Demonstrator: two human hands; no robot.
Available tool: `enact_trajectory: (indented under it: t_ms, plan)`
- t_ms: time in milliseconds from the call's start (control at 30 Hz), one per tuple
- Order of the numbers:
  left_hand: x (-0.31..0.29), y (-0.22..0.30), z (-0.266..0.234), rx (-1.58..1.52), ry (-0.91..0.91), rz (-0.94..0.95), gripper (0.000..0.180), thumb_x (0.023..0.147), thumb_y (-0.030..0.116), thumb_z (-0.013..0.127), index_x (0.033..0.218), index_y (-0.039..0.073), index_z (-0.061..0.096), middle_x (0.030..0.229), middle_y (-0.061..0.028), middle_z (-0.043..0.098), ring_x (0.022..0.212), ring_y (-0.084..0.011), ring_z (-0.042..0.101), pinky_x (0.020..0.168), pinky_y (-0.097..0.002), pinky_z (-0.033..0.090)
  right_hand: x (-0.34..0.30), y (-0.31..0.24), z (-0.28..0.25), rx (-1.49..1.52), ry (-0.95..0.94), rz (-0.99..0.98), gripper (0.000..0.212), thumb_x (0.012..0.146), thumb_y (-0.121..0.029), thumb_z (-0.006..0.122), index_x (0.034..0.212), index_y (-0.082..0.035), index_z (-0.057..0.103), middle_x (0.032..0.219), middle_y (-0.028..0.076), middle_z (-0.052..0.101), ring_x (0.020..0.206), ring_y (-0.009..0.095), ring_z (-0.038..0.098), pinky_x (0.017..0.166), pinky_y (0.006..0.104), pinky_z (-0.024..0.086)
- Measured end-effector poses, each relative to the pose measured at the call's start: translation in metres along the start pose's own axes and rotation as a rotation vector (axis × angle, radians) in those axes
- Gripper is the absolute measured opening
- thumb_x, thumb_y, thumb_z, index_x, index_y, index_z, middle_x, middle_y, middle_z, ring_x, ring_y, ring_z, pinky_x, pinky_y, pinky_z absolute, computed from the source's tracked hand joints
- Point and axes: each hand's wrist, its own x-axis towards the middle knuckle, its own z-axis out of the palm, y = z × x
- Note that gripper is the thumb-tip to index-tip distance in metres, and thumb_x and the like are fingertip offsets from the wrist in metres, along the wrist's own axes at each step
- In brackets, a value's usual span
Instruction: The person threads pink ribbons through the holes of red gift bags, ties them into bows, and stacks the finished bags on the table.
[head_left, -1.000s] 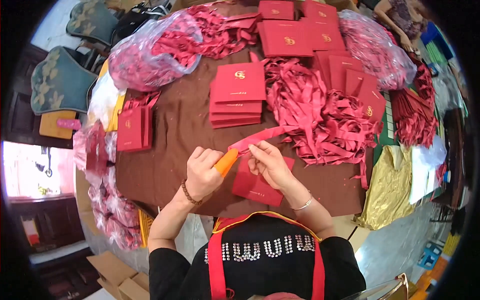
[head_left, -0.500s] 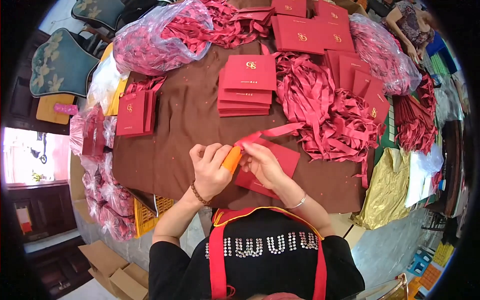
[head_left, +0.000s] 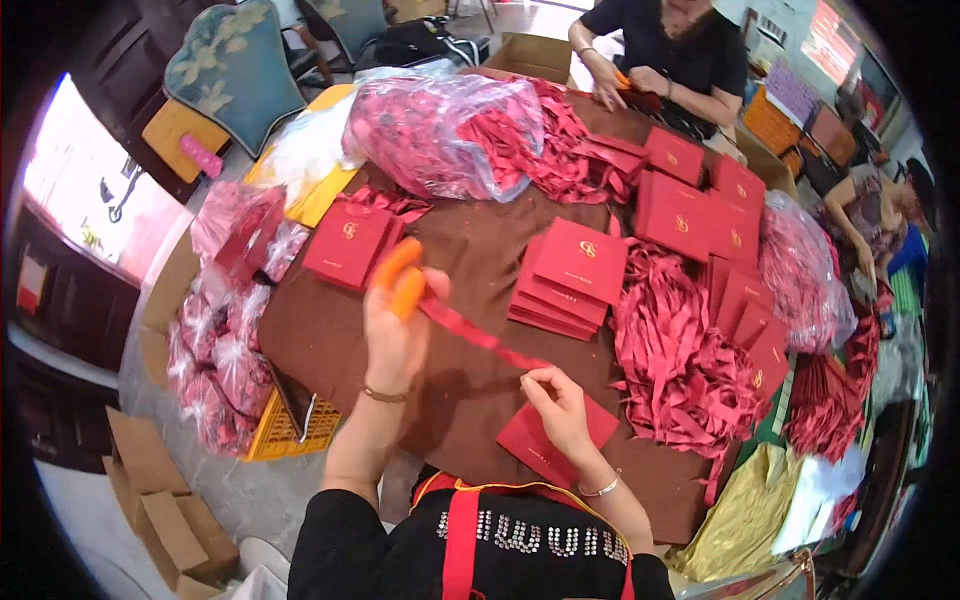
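A narrow red ribbon stretches slantwise between my two hands over the brown cloth. My left hand, raised near the table's left side, pinches its upper end. Two digits of that hand carry orange covers that look like finger cots. My right hand pinches the ribbon's lower end with thumb and fingertips. Beneath my right hand lies a flat red card-like piece, partly hidden by the hand. A stack of similar red pieces with gold print sits just beyond.
To the right lies a tangled heap of red ribbons. More red pieces stand at the left. Clear plastic bags of red goods line the far edge. Across the table, a co-worker's hands work near something orange.
My left hand has moved up and left, away from my right hand, drawing the ribbon out between them. The view has shifted, bringing the co-worker across the table into sight.
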Motion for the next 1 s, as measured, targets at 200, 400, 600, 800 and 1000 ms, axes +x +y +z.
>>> enact_trajectory:
  t_ms: [200,400,600,800,1000]
  plan:
    - [0.042,0.084,-0.021,0.126,-0.017,0.399,0.024,0.092,0.008,0.051,0.114,-0.002,0.055,0.096,-0.0131,0.063,0.081,-0.0192,0.058,0.077,-0.0335,0.047,0.008,-0.008,-0.011,-0.308,0.044,-0.164,0.010,0.085,-0.007,0.061,0.089,0.001,0.062,0.077,0.003,0.058,0.068,0.007,0.052,0.060,0.0221,0.042]
    - [0.066,0.099,-0.006,0.180,0.035,0.299,0.020,0.092,0.006,0.050,0.109,-0.003,0.056,0.094,-0.0164,0.064,0.082,-0.0225,0.062,0.073,-0.0316,0.051,0.006,0.005,-0.024,-0.308,0.043,-0.138,0.008,0.085,-0.006,0.061,0.090,0.001,0.062,0.076,0.004,0.058,0.067,0.008,0.052,0.061,0.0224,0.042]
    - [0.049,0.051,-0.012,-0.064,-0.109,0.011,0.016,0.089,0.003,0.053,0.105,0.003,0.058,0.098,-0.0169,0.064,0.088,-0.0242,0.062,0.077,-0.0340,0.051,0.002,0.005,-0.018,-0.319,-0.046,-0.074,0.009,0.087,-0.004,0.058,0.094,0.001,0.061,0.081,0.000,0.057,0.072,0.005,0.050,0.065,0.0190,0.041]
    - [0.029,-0.008,-0.008,0.017,-0.169,-0.225,0.021,0.085,0.009,0.059,0.105,0.003,0.058,0.088,-0.0106,0.060,0.076,-0.0191,0.057,0.067,-0.0285,0.045,0.014,0.002,-0.005,-0.421,-0.058,-0.180,0.011,0.085,-0.006,0.061,0.093,0.001,0.062,0.082,0.005,0.061,0.073,0.008,0.056,0.064,0.0224,0.045]
    - [-0.002,-0.036,0.008,0.288,-0.185,-0.531,0.022,0.085,0.004,0.057,0.106,0.001,0.057,0.084,-0.0096,0.061,0.070,-0.0153,0.056,0.060,-0.0262,0.044,0.005,0.010,-0.048,-0.905,0.159,-0.457,0.019,0.079,-0.015,0.064,0.095,-0.006,0.063,0.091,0.009,0.061,0.086,0.026,0.056,0.074,0.0370,0.044]
